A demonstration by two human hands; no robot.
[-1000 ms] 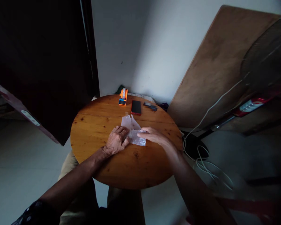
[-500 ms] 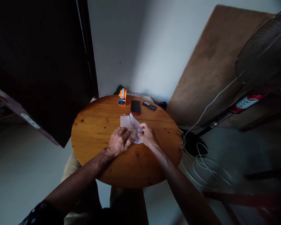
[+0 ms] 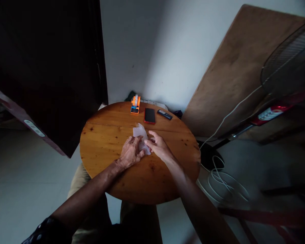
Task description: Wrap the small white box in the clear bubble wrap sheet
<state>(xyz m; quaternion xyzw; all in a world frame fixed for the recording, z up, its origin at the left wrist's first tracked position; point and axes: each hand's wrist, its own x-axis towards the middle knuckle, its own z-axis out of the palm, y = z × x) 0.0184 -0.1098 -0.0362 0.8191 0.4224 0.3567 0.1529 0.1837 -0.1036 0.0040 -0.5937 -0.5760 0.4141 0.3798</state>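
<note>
A small piece of clear bubble wrap [image 3: 141, 130] lies on the wooden table, folded into a narrow strip. My left hand [image 3: 131, 151] rests over its left side, fingers curled and holding it down against the tabletop. At the right edge of the wrap is my right hand [image 3: 158, 145], with index finger and thumb apart. Its thumb side is at the wrap; whether it presses on it I cannot tell. Whatever lies inside the folds, if anything, is hidden.
Toward the table's [image 3: 104, 149] far edge stand an orange-and-blue tape dispenser [image 3: 135, 104], a red-edged black phone [image 3: 149, 116] and a small dark handheld device [image 3: 164, 114]. A stand fan [image 3: 289, 57] and its white cable [image 3: 226, 179] are on the right.
The right part of the bubble wrap has been folded over to the left, making it narrower. My right hand has loosened its fingers from its edge. My left hand stays on the wrap.
</note>
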